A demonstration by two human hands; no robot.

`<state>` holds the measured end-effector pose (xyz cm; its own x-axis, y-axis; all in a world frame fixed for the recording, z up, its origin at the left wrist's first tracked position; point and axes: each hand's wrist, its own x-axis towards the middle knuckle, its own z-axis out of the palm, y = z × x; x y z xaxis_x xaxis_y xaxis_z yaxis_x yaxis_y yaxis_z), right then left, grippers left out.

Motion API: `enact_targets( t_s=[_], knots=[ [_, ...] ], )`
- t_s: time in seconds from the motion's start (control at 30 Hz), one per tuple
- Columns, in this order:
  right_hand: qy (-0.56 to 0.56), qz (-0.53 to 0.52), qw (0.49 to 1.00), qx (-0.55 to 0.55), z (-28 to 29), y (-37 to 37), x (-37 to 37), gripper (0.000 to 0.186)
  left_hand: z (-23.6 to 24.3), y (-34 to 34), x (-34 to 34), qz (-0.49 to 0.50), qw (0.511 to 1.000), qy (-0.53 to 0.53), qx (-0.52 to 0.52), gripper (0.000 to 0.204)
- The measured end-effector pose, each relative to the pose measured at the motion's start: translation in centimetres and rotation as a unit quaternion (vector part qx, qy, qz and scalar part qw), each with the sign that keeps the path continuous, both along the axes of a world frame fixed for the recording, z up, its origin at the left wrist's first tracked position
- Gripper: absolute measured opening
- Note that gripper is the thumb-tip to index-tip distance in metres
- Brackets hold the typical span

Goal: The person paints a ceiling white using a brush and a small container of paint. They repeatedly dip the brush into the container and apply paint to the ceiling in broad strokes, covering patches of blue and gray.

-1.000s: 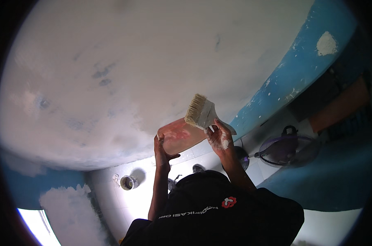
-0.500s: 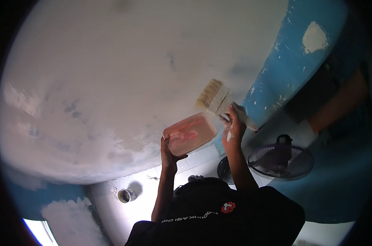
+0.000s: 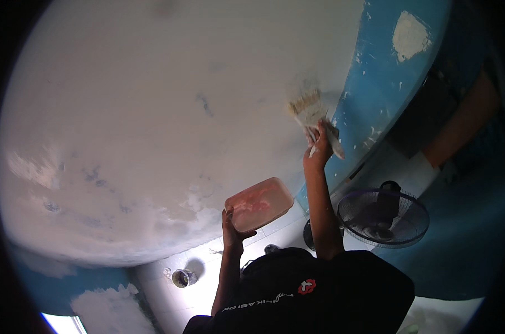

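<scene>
With my right hand point(image 3: 319, 143) I grip a wide paintbrush point(image 3: 312, 114) by its pale handle. Its tan bristles meet or nearly meet the white-painted wall point(image 3: 152, 100), close to the blue strip along the right. My left hand point(image 3: 234, 231) supports a translucent plastic tub point(image 3: 262, 205) from below, with the thumb over its near left corner. Pinkish-red patches show in the tub; what it contains I cannot make out. Faint bluish smudges show through the white paint on the wall.
A standing fan point(image 3: 383, 217) is at my right, near a blue wall strip point(image 3: 394, 92) with a white patch. On the tiled floor point(image 3: 208, 278) at the left stands a small paint-stained bucket point(image 3: 184, 278). A person's arm point(image 3: 464, 125) appears at the far right.
My right hand has raised the brush away from the tub and up to the white wall near the blue strip. The tub sits slightly lower in the view.
</scene>
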<state>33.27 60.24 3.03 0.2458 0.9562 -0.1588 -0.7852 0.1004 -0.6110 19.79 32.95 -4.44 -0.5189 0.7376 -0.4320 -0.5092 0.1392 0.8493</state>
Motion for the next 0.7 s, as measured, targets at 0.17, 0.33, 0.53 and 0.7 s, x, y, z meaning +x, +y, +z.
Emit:
enact_targets(
  t_s=[0.17,0.33,0.53,0.7],
  knots=[
    [-0.062,-0.037,0.997,0.01,-6.5,-0.3,1.7,0.043,-1.1,-1.0,-0.2,-0.008,1.0,-0.024,-0.008,0.069],
    [-0.087,-0.094,0.984,0.119,1.8,2.7,1.4,0.034,-1.1,-1.9,0.2,-0.032,0.999,-0.017,0.004,0.068],
    [-0.041,-0.058,0.962,0.262,16.5,-0.7,2.1,0.03,-1.0,-3.9,0.3,-0.036,0.999,-0.016,0.01,0.069],
    [-0.036,-0.019,0.991,0.125,4.1,0.4,0.7,0.033,-0.4,-5.1,0.7,-0.029,0.998,0.048,0.009,0.073]
  ],
)
